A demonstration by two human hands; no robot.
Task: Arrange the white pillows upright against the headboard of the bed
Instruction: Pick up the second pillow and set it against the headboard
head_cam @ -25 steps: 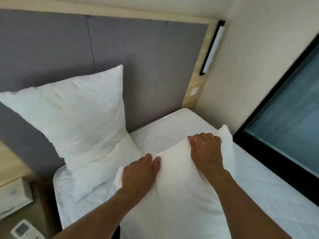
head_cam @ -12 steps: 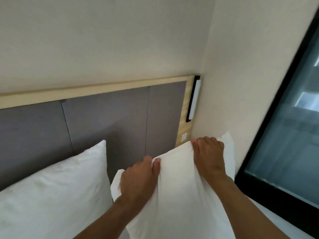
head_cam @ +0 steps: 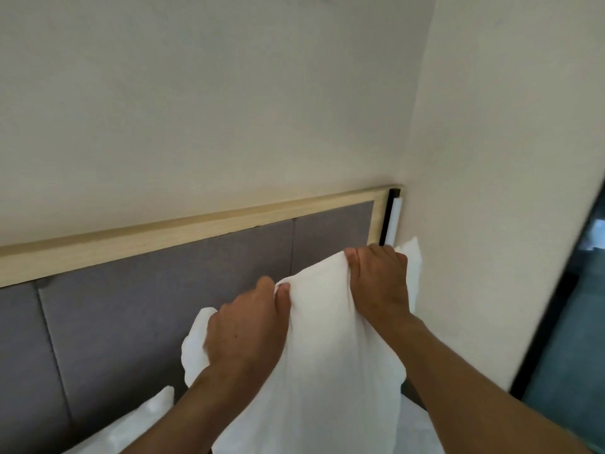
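Note:
I hold a white pillow (head_cam: 327, 365) up in the air by its top edge, in front of the grey padded headboard (head_cam: 131, 316) with its pale wooden frame. My left hand (head_cam: 248, 329) grips the top edge near the pillow's left corner. My right hand (head_cam: 379, 283) grips the same edge near the right corner, close to the side wall. The pillow hangs down from both hands, its lower part out of view. A second white pillow (head_cam: 144, 421) shows only its top corner at the lower left, against the headboard.
A black-and-white wall lamp (head_cam: 391, 217) is fixed at the headboard's right end. The cream side wall (head_cam: 491, 191) stands close on the right, with a dark-framed window (head_cam: 576, 322) beyond it. The mattress is out of view.
Both hands have lifted the pillow off the mattress and raised it high before the headboard. The view has tilted upward, so the bed and most of the left pillow dropped out of sight.

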